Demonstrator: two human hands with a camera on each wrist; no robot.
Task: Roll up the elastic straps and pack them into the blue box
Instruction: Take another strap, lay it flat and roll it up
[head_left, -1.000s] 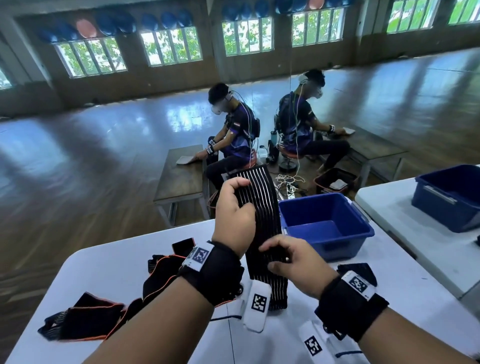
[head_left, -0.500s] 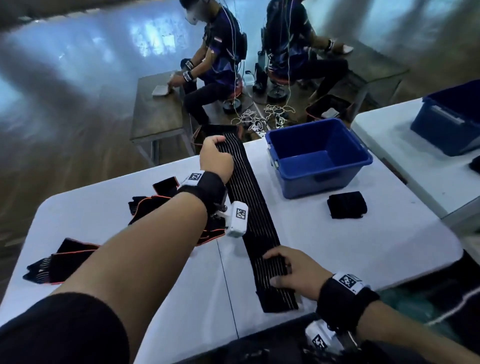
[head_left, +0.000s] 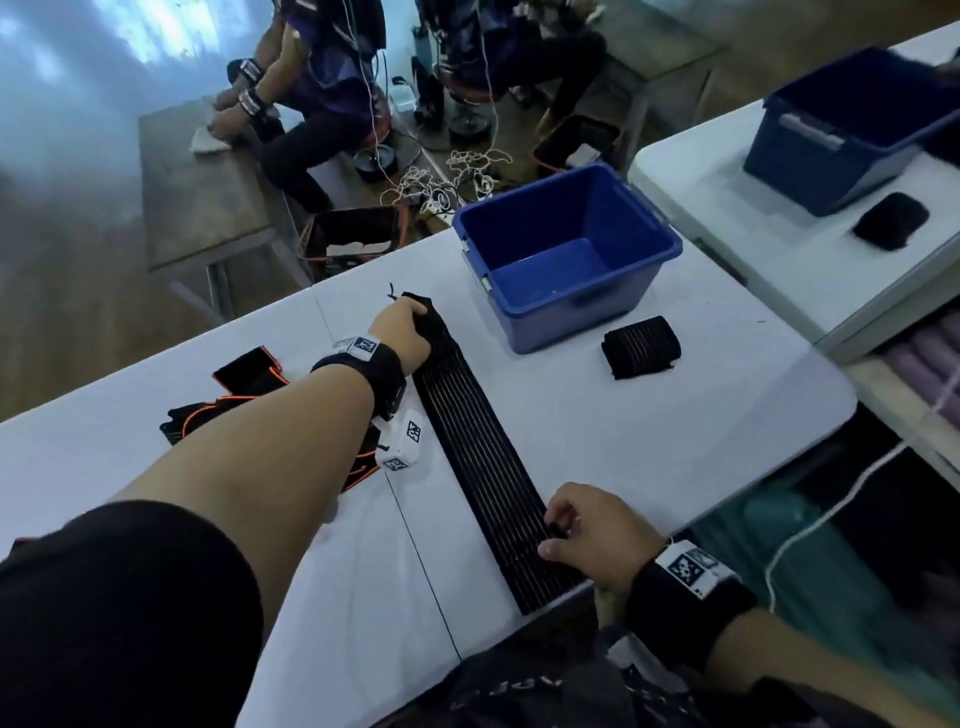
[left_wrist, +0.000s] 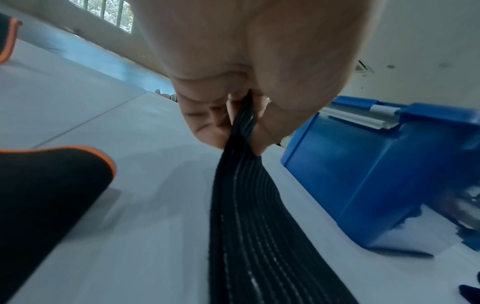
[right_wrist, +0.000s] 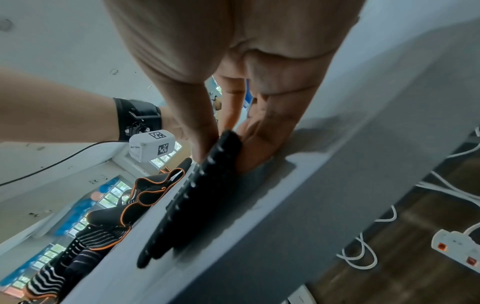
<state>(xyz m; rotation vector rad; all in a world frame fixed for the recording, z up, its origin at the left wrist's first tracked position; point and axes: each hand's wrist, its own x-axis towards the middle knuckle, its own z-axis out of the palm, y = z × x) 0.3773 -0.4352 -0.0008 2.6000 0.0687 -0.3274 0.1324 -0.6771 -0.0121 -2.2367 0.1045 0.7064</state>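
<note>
Since a second ago the striped strap (head_left: 480, 457) has come down from being held up in the air and now lies stretched flat along the white table (head_left: 675, 415), and both hands have moved apart to its two ends.

From the head view, the left hand (head_left: 402, 332) grips the far end of the strap, just beside the near left corner of the blue box (head_left: 566, 254), which stands open on the table. The right hand (head_left: 597, 535) holds the near end at the table's front edge, fingers curled onto the fabric. A rolled strap (head_left: 641, 345) sits on the table close in front of the box, not in it. Left of the outstretched left arm lies a loose heap of black straps with orange trim (head_left: 244, 395). On a second table to the right stand another blue box (head_left: 852, 135) and another dark roll (head_left: 891, 221). Two seated people (head_left: 322, 93) work at low benches beyond.

From the left wrist view, the left hand (left_wrist: 249, 72) pinches the strap (left_wrist: 257, 226) between thumb and curled fingers, the band bunched narrow at the grip and widening toward the camera. The blue box (left_wrist: 376, 170) is just to the right, and an orange-edged strap (left_wrist: 46, 189) lies to the left.

From the right wrist view, the right hand (right_wrist: 233, 92) pinches the strap's end (right_wrist: 192, 195) between thumb and fingers at the table's edge. The heap of orange-trimmed straps (right_wrist: 124, 209) shows beyond, and a power strip (right_wrist: 457, 246) lies on the floor below.
</note>
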